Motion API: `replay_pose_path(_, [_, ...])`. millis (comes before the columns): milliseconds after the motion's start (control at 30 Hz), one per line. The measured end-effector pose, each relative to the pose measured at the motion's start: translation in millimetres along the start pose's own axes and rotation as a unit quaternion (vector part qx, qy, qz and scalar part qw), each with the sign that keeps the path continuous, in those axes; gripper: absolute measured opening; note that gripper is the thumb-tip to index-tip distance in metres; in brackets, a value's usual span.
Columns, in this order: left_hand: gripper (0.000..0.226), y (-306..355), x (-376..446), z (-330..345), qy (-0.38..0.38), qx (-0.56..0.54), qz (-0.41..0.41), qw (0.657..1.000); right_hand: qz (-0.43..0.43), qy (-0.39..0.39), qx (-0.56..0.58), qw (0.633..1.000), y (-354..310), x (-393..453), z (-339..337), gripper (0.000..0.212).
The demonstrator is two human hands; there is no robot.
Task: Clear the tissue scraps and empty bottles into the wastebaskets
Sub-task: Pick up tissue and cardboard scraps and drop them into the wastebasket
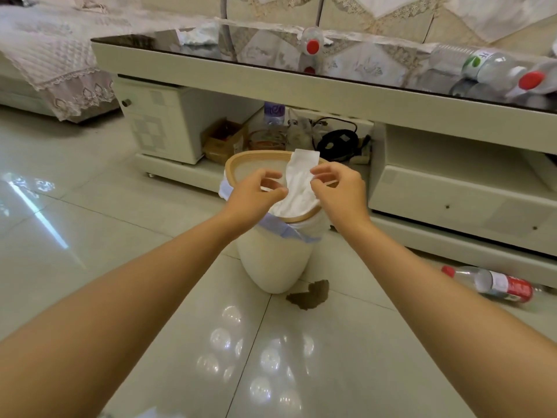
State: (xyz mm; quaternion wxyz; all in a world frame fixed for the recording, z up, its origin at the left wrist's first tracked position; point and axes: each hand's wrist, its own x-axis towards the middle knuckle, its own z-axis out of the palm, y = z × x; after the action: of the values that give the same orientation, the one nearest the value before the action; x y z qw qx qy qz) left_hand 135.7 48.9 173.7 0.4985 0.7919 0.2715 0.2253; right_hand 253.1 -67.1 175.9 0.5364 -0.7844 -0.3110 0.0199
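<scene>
A white tissue scrap (298, 188) is held over the mouth of the wastebasket (275, 260), at the centre of the frame, just in front of the low counter (211, 67). The left hand (254, 194) pinches its left edge between thumb and curled fingers, and the right hand (340, 188) pinches its right edge in the same way; both sets of fingers are clamped on the tissue, which appears stretched between them, its lower part hanging at or over the near rim and its upper end standing above the far rim. For the step to be done well, the tissue is best lowered until it lies wholly inside the wooden rim before it is let go, since a light sheet released high is likely to drift or catch on the rim and the liner bag (283, 229) folded over it. Both pinches are best released together, so that no corner is dragged out again. Much appears left to be cleared: a crumpled tissue (197, 36) lies on the counter at the upper left, a red-capped bottle (313, 40) at the upper centre, more bottles (488, 66) at the upper right, and a bottle on the floor (497, 285) at the lower right.
</scene>
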Motion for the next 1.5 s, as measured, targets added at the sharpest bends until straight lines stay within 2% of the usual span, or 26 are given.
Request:
replay_pose_path(100, [0.025, -4, -34, 2, -0.015, 0.013, 0.022, 1.000, -0.022, 0.037, 0.015, 0.999, 22, -38, -20, 0.012])
replay_pose_path(200, [0.014, -30, -79, 6, -0.036, 0.050, 0.061, 0.996, 0.012, 0.002, -0.056, 0.998, 76, -85, -36, 0.017])
replay_pose_path(333, [0.022, -78, -113, 19, -0.098, 0.132, 0.058, 0.985, 0.055, -0.134, -0.201, 0.969, 138, -125, -36, 0.032])
replay_pose_path(433, [0.025, -107, -120, 30, -0.116, 0.148, 0.018, 0.982, 0.076, -0.272, -0.292, 0.914, 158, -131, -23, 0.052])
replay_pose_path(500, [0.027, -121, -119, 37, -0.126, 0.158, 0.004, 0.979, 0.062, -0.319, -0.340, 0.882, 166, -127, -12, 0.056])
replay_pose_path(700, [0.030, -153, -107, 55, -0.139, 0.167, -0.014, 0.976, 0.068, -0.328, -0.371, 0.866, 191, -106, 23, 0.057])
replay_pose_path(933, [0.029, -187, -104, 64, -0.152, 0.155, -0.039, 0.975, 0.080, -0.380, -0.417, 0.822, 222, -94, 66, 0.065])
replay_pose_path(1033, [0.026, -197, -107, 63, -0.159, 0.148, -0.061, 0.974, 0.076, -0.355, -0.433, 0.826, 228, -93, 75, 0.060])
replay_pose_path(1133, [0.024, -203, -109, 61, -0.166, 0.154, -0.077, 0.971, 0.050, -0.320, -0.417, 0.849, 230, -95, 78, 0.048])
replay_pose_path(1233, [0.024, -203, -114, 54, -0.161, 0.151, -0.089, 0.971, 0.024, -0.319, -0.390, 0.864, 227, -104, 79, 0.037])
replay_pose_path(1333, [0.024, -200, -128, 44, -0.138, 0.141, -0.103, 0.975, 0.016, -0.308, -0.313, 0.898, 212, -128, 79, 0.025])
replay_pose_path(1400, [0.024, -196, -144, 35, -0.115, 0.135, -0.118, 0.977, 0.031, -0.298, -0.234, 0.925, 194, -151, 81, 0.025])
replay_pose_path(1500, [0.025, -193, -177, 24, -0.081, 0.136, -0.146, 0.977, 0.032, -0.329, -0.161, 0.930, 164, -190, 86, 0.025])
